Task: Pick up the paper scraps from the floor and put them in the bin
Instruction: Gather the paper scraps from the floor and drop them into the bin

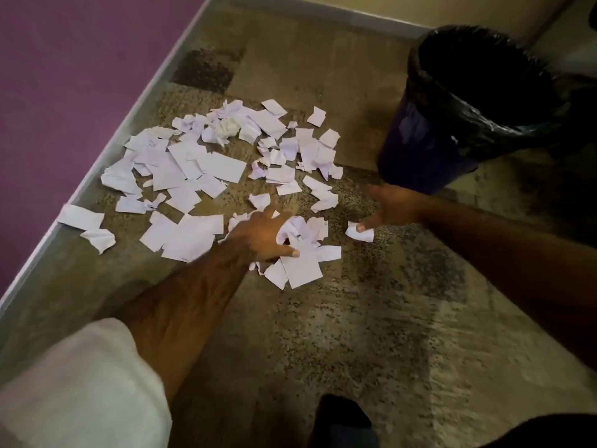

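Several white paper scraps [181, 163] lie scattered over the patterned carpet [371, 318], from the wall to the middle of the floor. My left hand [263, 236] rests on the nearest heap of scraps [300, 266], its fingers curled around some crumpled pieces. My right hand [391, 206] reaches down beside it, with its fingertips pinching one small scrap [360, 232] against the carpet. The dark bin [429, 147] with a black liner stands just behind my right hand, its mouth open and its inside too dark to see.
A purple wall [64, 76] with a pale skirting board [113, 137] runs along the left of the scraps. A cream wall closes the far side behind the bin. A dark shape, perhaps my foot [342, 418], shows at the bottom edge.
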